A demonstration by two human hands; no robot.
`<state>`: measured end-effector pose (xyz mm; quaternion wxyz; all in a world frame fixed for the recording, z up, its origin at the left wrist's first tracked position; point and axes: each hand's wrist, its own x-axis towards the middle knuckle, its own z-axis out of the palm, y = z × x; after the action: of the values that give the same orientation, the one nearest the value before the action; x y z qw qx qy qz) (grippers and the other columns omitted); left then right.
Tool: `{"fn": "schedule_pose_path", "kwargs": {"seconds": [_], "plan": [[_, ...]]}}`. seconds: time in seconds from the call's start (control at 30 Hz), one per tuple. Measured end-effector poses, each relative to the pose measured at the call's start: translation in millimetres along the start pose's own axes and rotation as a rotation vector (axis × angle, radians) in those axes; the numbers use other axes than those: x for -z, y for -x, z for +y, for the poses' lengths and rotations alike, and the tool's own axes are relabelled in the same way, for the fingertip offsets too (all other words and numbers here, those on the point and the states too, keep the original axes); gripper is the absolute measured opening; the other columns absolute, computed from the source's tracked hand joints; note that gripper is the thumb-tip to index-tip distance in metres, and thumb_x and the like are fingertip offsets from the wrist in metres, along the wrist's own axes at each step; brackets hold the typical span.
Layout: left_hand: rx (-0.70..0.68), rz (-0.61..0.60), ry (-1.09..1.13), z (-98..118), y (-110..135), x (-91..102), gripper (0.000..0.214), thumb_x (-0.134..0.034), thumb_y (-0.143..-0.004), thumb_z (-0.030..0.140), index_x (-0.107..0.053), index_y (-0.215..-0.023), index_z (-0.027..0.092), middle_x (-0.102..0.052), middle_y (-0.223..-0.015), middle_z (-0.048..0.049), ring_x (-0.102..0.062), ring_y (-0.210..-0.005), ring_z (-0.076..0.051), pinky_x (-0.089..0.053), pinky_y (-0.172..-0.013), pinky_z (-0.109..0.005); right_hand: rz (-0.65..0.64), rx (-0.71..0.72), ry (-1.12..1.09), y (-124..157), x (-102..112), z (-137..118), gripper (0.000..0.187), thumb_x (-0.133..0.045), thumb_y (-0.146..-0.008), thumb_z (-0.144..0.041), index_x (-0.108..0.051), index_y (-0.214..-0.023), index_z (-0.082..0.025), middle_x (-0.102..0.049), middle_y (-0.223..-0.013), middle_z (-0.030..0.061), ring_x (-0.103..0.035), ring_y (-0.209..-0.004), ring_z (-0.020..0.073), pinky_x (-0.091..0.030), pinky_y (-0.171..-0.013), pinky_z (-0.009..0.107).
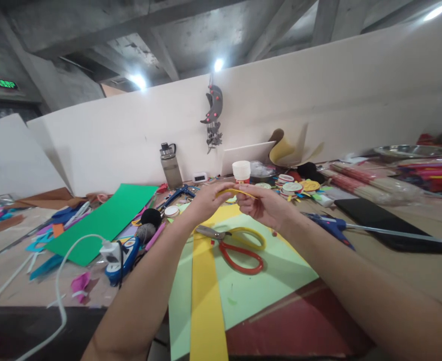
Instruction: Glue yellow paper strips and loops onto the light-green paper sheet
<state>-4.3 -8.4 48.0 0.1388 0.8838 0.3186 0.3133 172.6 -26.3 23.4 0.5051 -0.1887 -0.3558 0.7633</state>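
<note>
My left hand and my right hand meet above the table, fingertips closed on a thin, slightly bent yellow strip that spans between them. Below them, scissors with one yellow and one red handle lie on light green sheets. Under the scissors' blades a long yellow paper band runs toward the front edge. The fingers partly hide the strip's ends.
On the left are a green sheet and a power strip with a white cable. A blue glue gun and a flat black object lie right. A bottle and paper cup stand at the back.
</note>
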Motion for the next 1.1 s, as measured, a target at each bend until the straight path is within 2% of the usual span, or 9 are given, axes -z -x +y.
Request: {"fn": "schedule_pose_path", "kwargs": {"seconds": [0.1,0.2,0.27,0.37,0.47,0.57,0.7,0.83,1.1], "plan": [[0.116,-0.006,0.099,-1,2,2.8,0.030,-0.047,-0.089,0.036,-0.068,-0.094,0.016,-0.071,-0.088,-0.0052,-0.066,-0.080,-0.016,-0.050,-0.075,-0.027,0.002,-0.003,-0.048,0,-2,-2,0.007,-0.063,-0.076,-0.013,-0.061,-0.083,-0.013,-0.052,-0.055,-0.0034,-0.043,-0.044,0.0033,-0.035,-0.039,0.012],[0.259,-0.042,0.346,-1,3,2.4,0.024,-0.054,-0.084,0.035,-0.065,-0.087,0.013,-0.065,-0.066,-0.0022,-0.062,-0.057,-0.012,-0.049,-0.057,-0.023,0.028,0.045,-0.099,-1,-2,-5,0.010,-0.057,-0.085,-0.023,-0.059,-0.080,-0.015,-0.059,-0.060,-0.0002,-0.049,-0.047,0.0056,-0.043,-0.046,0.015],[0.361,-0.021,0.484,-2,3,0.3,0.022,-0.059,-0.080,0.034,-0.063,-0.083,0.013,-0.064,-0.065,-0.0024,-0.059,-0.053,-0.010,-0.047,-0.053,-0.021,0.043,0.094,-0.124,-1,-1,-7,0.018,-0.051,-0.090,-0.031,-0.058,-0.081,-0.016,-0.062,-0.063,0.0011,-0.053,-0.050,0.0070,-0.047,-0.051,0.017],[0.526,-0.009,0.690,-10,3,-6.9,0.021,-0.065,-0.075,0.030,-0.060,-0.085,0.012,-0.067,-0.079,-0.0055,-0.057,-0.051,-0.008,-0.046,-0.050,-0.020,0.105,0.172,-0.085,-3,2,-8,0.019,-0.047,-0.092,-0.031,-0.057,-0.086,-0.017,-0.063,-0.065,0.0007,-0.055,-0.052,0.0073,-0.048,-0.054,0.018],[0.694,0.010,0.799,-22,3,-19.0,0.017,-0.064,-0.076,0.027,-0.058,-0.080,0.011,-0.065,-0.072,-0.0051,-0.055,-0.048,-0.007,-0.042,-0.044,-0.018,0.172,0.207,0.141,-7,7,-3,0.012,-0.050,-0.089,-0.028,-0.056,-0.088,-0.018,-0.063,-0.066,-0.0006,-0.055,-0.053,0.0068,-0.047,-0.055,0.018],[0.821,0.050,0.877,-35,6,-31.9,0.016,-0.061,-0.078,0.025,-0.056,-0.088,0.013,-0.065,-0.073,-0.0055,-0.062,-0.056,-0.012,-0.049,-0.052,-0.022,0.193,0.194,0.349,-12,10,7,0.010,-0.058,-0.083,-0.028,-0.054,-0.084,-0.018,-0.063,-0.066,-0.0006,-0.054,-0.051,0.0065,-0.045,-0.051,0.018],[0.879,0.070,0.793,-47,8,-42.1,0.012,-0.058,-0.080,0.024,-0.056,-0.085,0.013,-0.063,-0.067,-0.0033,-0.061,-0.053,-0.012,-0.050,-0.051,-0.023,0.180,0.199,0.490,-16,11,16,0.012,-0.060,-0.079,-0.027,-0.053,-0.076,-0.018,-0.063,-0.064,-0.0008,-0.050,-0.048,0.0063,-0.042,-0.047,0.019],[0.918,0.090,0.594,-55,8,-44.6,0.018,-0.064,-0.077,0.030,-0.057,-0.082,0.013,-0.063,-0.064,-0.0029,-0.061,-0.050,-0.012,-0.048,-0.048,-0.022,0.153,0.222,0.649,-18,10,18,0.007,-0.056,-0.079,-0.022,-0.054,-0.073,-0.018,-0.061,-0.063,-0.0017,-0.050,-0.047,0.0071,-0.041,-0.046,0.020],[0.871,0.133,0.327,-79,11,-53.8,0.028,-0.067,-0.072,0.030,-0.053,-0.091,0.016,-0.067,-0.061,-0.0026,-0.060,-0.045,-0.015,-0.045,-0.044,-0.022,0.163,0.309,0.903,-16,12,18,0.003,-0.055,-0.076,-0.020,-0.057,-0.074,-0.019,-0.057,-0.062,-0.0037,-0.051,-0.052,0.0085,-0.039,-0.048,0.020]]}}
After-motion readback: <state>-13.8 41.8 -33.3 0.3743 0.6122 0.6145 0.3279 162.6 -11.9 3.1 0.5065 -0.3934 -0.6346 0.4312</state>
